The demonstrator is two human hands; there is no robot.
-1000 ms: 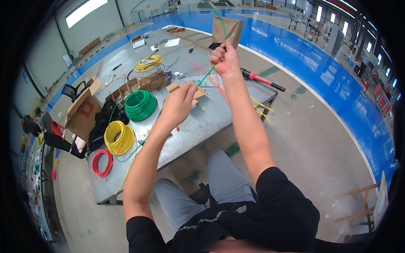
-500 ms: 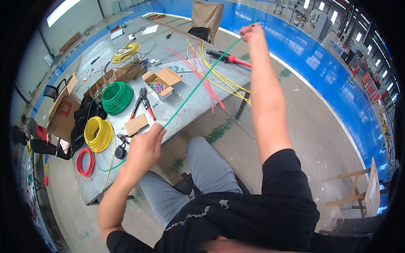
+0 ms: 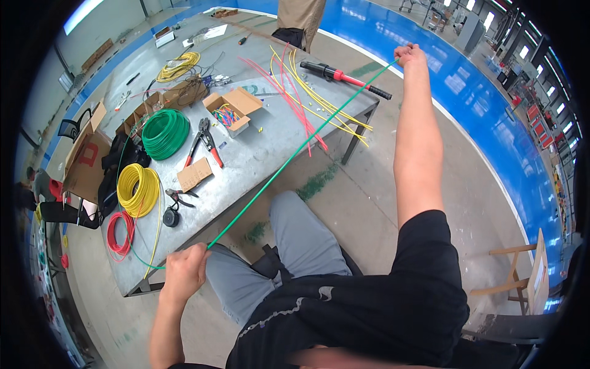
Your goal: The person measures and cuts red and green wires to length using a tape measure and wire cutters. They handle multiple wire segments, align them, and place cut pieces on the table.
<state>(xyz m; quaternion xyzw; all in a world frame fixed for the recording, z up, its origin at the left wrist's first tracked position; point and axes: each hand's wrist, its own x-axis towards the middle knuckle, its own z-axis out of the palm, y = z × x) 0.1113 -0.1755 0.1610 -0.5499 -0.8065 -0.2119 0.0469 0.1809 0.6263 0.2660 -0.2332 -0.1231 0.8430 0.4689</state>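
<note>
A length of green wire runs straight and taut between my two hands, crossing in front of the table's near edge. My left hand is closed on it low at the left, above the floor by the table corner. Far out to the upper right, my raised right hand grips the other part of the wire with its fingers pinched together. From my left hand the wire curves back onto the table, toward the green wire coil. A yellow wire coil and a smaller red coil lie nearer me.
On the metal table lie red-handled crimping pliers, a cardboard piece, cutters and a tape measure. An open small box holds colourful terminals. Cut red and yellow wires overhang the right edge, beside a black-and-red tool.
My hands have spread further apart: the left moved down and left, the right moved out to the right. The green wire between them is longer.
</note>
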